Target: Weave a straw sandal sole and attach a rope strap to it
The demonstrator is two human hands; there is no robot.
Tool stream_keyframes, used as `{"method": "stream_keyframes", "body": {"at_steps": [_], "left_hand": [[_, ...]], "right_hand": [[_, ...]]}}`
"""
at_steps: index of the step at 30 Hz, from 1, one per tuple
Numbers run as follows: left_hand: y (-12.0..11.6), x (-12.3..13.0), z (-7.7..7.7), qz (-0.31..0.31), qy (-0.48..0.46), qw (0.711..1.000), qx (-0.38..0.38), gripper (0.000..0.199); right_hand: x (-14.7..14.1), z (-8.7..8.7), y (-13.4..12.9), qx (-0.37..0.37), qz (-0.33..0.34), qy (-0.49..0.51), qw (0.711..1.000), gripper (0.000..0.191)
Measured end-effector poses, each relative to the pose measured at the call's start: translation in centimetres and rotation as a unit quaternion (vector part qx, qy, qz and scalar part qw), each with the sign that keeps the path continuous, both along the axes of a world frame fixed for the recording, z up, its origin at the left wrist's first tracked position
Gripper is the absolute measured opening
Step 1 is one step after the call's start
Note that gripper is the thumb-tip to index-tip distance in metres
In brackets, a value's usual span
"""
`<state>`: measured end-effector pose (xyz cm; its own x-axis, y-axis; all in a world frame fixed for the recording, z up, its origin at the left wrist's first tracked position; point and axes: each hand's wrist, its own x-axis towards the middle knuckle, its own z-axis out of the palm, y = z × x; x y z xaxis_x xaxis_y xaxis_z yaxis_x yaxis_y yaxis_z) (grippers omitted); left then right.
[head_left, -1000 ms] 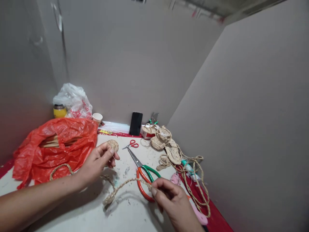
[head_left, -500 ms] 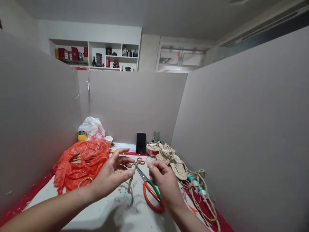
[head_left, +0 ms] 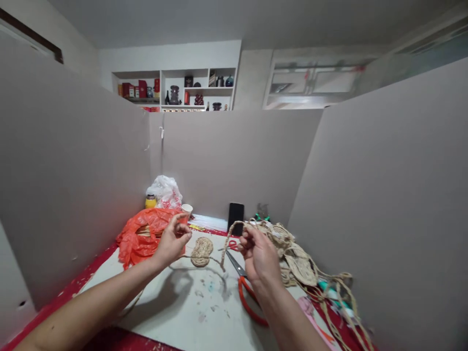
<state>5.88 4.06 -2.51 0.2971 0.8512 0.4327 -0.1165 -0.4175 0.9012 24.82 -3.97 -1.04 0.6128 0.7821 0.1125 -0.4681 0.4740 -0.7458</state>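
My right hand (head_left: 260, 256) pinches a braided straw rope (head_left: 225, 246), which arches up from the fingers and droops toward the board. A thinner length of it runs left, passing by my left hand (head_left: 173, 241). That hand is raised with its fingers curved and apart, and nothing shows between them. Between the hands a flat, sole-shaped woven straw piece (head_left: 202, 252) lies on the white board (head_left: 204, 302). Large scissors with red handles (head_left: 251, 309) lie under my right hand, which partly hides them. Small red-handled scissors (head_left: 232, 244) sit just behind.
A red plastic bag (head_left: 135, 239) with straw pieces lies left, near a white bag (head_left: 164, 190) and a paper cup (head_left: 186, 209). A black phone (head_left: 236, 217) leans at the back. Woven straw pieces (head_left: 302, 265) and loose cords (head_left: 341, 292) are heaped right. Grey partitions (head_left: 234, 156) enclose the table.
The view has turned left. My hands have moved farther apart, the right one drawing the rope away from the left. The woven piece between them now shows fully.
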Motion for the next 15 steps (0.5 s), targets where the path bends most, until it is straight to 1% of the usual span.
{"method": "stream_keyframes", "body": {"at_steps": [2, 6, 7, 9, 12, 15], "left_hand": [[0.9, -0.8, -0.2, 0.009, -0.011, 1.000, -0.014, 0.049], [1.7, -1.5, -0.5, 0.008, -0.035, 0.999, -0.023, 0.041], [1.9, -1.5, -0.4, 0.009, -0.038, 0.999, -0.022, 0.038], [2.4, -1.4, -0.4, 0.014, -0.040, 0.999, -0.019, 0.034], [3.8, -0.7, -0.8, 0.022, -0.022, 0.999, -0.023, 0.029], [6.0, 0.9, -2.1, 0.027, 0.032, 0.998, -0.049, 0.029]], "right_hand": [[-0.2, 0.0, 0.5, 0.005, 0.027, -0.011, 1.000, 0.025], [-1.2, 0.2, 1.7, -0.009, 0.119, -0.062, 0.991, 0.024], [-1.2, 0.3, 2.0, -0.011, 0.133, -0.072, 0.988, 0.023], [-1.0, 0.9, 2.6, -0.002, 0.141, -0.084, 0.986, 0.023], [0.1, 2.7, 2.6, 0.038, 0.123, -0.086, 0.988, 0.019], [1.4, 5.6, 0.9, 0.087, 0.098, -0.083, 0.988, 0.014]]}}
